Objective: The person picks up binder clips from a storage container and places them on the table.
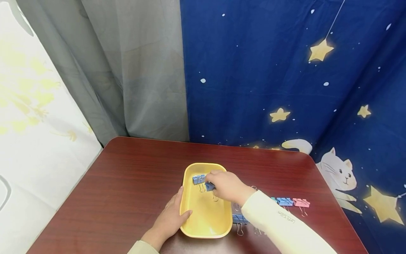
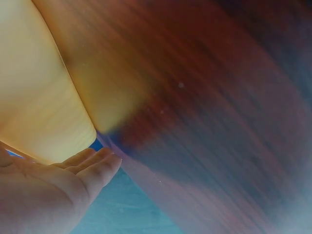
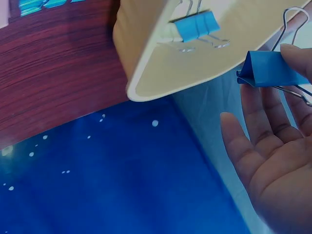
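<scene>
A yellow plastic tray [image 1: 206, 218] lies lengthwise before me. My left hand [image 1: 169, 217] holds its left side, thumb over the rim and fingers fairly straight along the outer wall; the left wrist view shows those fingers [image 2: 92, 168] beside the tray's wall [image 2: 39, 87]. Over the tray's far half, my right hand [image 1: 229, 185] pinches a blue binder clip [image 3: 273, 69] between thumb and fingertips, its wire handles sticking out. Another blue binder clip [image 1: 198, 180] sits inside at the far end, just left of the held one.
To the tray's right on the dark red table [image 1: 136, 183] are more binder clips, partly hidden under the right forearm: a blue one [image 1: 240, 219] near the tray, another blue one [image 1: 285, 201] and a pink one [image 1: 301, 202] farther right. Curtains [image 1: 241, 88] hang behind the table.
</scene>
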Tool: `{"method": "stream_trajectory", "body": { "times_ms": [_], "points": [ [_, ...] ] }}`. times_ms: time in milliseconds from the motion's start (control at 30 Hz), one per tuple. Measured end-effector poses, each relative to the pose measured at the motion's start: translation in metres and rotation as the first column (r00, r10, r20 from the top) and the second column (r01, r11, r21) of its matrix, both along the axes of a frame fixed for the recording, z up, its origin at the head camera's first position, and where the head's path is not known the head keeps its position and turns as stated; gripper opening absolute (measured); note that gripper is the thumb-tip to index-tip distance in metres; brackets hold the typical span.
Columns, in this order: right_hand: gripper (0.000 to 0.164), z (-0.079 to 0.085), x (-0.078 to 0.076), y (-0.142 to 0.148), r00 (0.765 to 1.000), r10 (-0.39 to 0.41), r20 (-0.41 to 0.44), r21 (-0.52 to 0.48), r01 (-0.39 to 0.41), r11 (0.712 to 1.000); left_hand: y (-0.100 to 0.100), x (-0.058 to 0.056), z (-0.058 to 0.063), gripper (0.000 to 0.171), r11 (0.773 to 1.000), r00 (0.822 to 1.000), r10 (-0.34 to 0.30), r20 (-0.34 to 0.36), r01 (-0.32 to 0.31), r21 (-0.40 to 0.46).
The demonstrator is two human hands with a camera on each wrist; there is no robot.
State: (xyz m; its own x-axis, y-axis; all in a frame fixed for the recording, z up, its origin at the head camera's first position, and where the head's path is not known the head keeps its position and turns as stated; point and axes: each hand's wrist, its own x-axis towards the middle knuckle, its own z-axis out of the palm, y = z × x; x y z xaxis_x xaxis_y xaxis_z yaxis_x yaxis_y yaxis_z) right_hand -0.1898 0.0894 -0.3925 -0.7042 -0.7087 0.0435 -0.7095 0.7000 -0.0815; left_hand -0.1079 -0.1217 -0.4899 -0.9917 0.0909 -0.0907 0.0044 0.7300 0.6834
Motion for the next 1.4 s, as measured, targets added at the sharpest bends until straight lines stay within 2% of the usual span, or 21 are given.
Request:
{"method": "stream_trajectory", "body": {
  "times_ms": [400, 767, 1000, 1233, 1400],
  "points": [
    [0.028, 0.001, 0.008, 0.033, 0.994, -0.105, 0.026, -0.042, 0.106, 0.994, 0.001, 0.000, 0.002, 0.085, 1.000, 1.000, 0.006, 0.008, -0.006, 0.000],
    [0.027, -0.002, 0.019, 0.056, 0.992, -0.120, -0.049, -0.066, 0.117, 0.991, -0.001, 0.000, 0.002, 0.085, 1.000, 1.000, 0.008, 0.000, -0.008, 0.006],
    [0.030, -0.004, 0.027, 0.067, 0.985, -0.171, -0.019, -0.052, 0.169, 0.984, -0.001, -0.001, 0.001, 0.085, 1.000, 1.000, 0.001, -0.001, -0.001, 0.014],
    [0.029, -0.007, 0.032, 0.078, 0.985, -0.172, -0.027, -0.037, 0.171, 0.985, -0.001, -0.001, 0.000, 0.085, 1.000, 1.000, 0.005, -0.002, -0.005, 0.014],
    [0.029, -0.012, 0.035, 0.088, 0.979, -0.203, -0.008, -0.022, 0.202, 0.979, 0.000, -0.001, 0.001, 0.085, 1.000, 1.000, 0.011, 0.002, -0.011, 0.018]
  ]
}}
